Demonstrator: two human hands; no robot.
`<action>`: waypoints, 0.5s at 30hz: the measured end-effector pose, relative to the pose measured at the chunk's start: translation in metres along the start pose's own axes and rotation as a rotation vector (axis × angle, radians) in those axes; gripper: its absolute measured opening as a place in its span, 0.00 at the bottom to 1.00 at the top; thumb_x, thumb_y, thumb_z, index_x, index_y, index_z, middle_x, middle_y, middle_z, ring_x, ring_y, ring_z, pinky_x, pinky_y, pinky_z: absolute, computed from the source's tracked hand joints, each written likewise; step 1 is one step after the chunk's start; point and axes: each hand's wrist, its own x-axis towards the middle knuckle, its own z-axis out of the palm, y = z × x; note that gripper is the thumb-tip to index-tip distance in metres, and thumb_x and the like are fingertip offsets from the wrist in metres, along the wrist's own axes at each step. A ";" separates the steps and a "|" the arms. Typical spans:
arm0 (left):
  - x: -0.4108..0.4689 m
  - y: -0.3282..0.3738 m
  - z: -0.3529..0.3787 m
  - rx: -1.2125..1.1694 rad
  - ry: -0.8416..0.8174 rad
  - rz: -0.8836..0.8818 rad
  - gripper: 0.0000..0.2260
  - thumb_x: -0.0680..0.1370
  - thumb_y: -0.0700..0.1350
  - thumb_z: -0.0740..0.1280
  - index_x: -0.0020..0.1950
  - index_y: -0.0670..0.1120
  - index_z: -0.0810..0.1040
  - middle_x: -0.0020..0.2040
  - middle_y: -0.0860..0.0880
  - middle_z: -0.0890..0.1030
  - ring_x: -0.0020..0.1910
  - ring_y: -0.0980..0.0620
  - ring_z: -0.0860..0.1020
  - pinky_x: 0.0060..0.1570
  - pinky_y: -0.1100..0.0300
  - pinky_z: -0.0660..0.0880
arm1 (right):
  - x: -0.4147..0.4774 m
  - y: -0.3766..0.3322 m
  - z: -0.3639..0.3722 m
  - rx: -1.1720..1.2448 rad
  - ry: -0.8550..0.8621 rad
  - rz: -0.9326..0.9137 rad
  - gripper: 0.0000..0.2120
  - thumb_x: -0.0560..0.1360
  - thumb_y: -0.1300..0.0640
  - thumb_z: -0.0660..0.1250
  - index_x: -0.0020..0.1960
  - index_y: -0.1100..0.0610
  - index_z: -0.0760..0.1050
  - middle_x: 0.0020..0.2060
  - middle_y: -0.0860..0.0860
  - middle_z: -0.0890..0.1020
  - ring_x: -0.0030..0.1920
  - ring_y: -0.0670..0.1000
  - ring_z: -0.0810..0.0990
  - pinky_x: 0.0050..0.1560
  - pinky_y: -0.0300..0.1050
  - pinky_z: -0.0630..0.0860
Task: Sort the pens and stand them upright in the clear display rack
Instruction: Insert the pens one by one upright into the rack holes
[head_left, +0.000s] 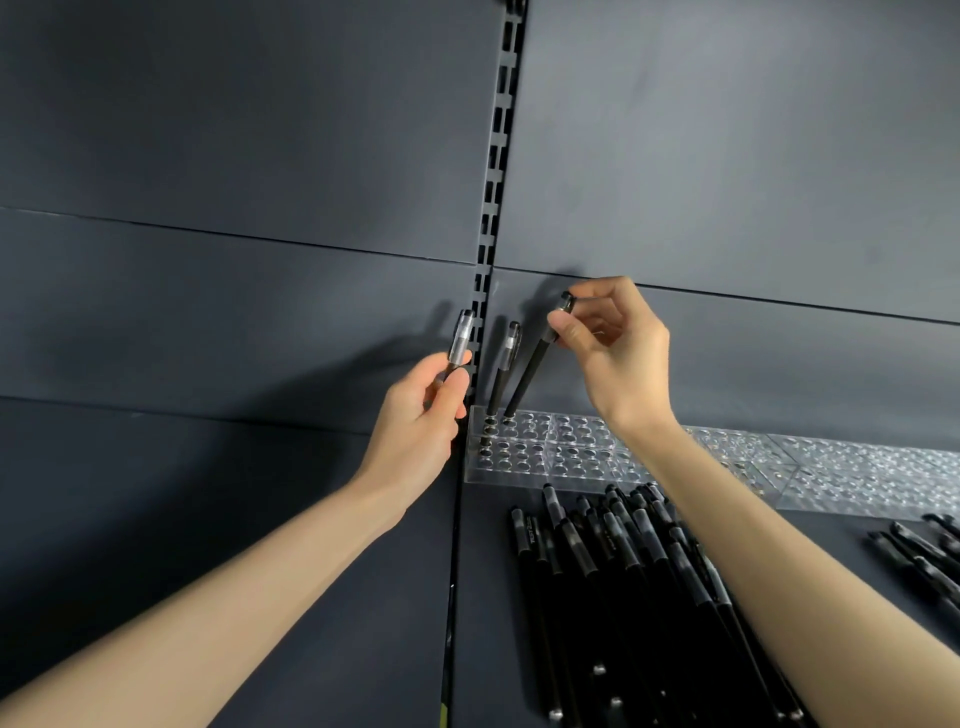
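On the dark shelf in the head view, I see the clear rack (545, 460), a glossy acrylic block drilled with rows of round holes, sitting against the back panel (727, 156), which is matte grey and smooth. One standing pen (503, 371), a slim black barrel under a translucent cap, rises from a hole at the rack's rear left corner, leaning slightly. Just beside it, my right hand (613, 358) pinches the top end of a slanting pen (532, 364) between thumb and curled fingers; its lower tip meets the next hole in that rear row, while the barrel tilts to the right. My left hand (423, 410), off the rack's left end, grips a capped pen (460, 343) between thumb and fingers, cap upward, in front of the slotted metal upright (498, 156). Nearer to me, a heap of pens (623, 566) lies flat on the shelf, black and cylindrical, partly under my right forearm. A smaller cluster of pens (919, 551) lies at the far right. More clear racks (857, 480) stretch along the panel to the right.
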 end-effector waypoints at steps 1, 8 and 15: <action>0.000 -0.001 0.000 0.006 0.003 -0.004 0.12 0.81 0.43 0.60 0.47 0.59 0.78 0.30 0.55 0.68 0.26 0.56 0.61 0.24 0.65 0.59 | -0.001 0.002 0.002 -0.011 -0.023 -0.005 0.12 0.72 0.62 0.72 0.45 0.47 0.73 0.32 0.39 0.80 0.36 0.41 0.79 0.44 0.37 0.76; 0.002 -0.005 -0.001 0.145 -0.006 0.006 0.11 0.79 0.38 0.61 0.57 0.51 0.77 0.40 0.51 0.75 0.35 0.62 0.73 0.36 0.68 0.75 | -0.006 0.008 0.004 -0.088 -0.159 -0.023 0.12 0.73 0.64 0.71 0.50 0.51 0.74 0.37 0.44 0.80 0.38 0.38 0.77 0.44 0.28 0.72; 0.000 -0.005 0.002 0.074 0.078 0.053 0.08 0.74 0.39 0.71 0.45 0.52 0.79 0.40 0.55 0.83 0.39 0.65 0.79 0.42 0.73 0.73 | -0.002 0.003 0.001 -0.137 -0.212 -0.015 0.12 0.73 0.66 0.70 0.49 0.51 0.74 0.39 0.50 0.81 0.40 0.44 0.79 0.44 0.28 0.72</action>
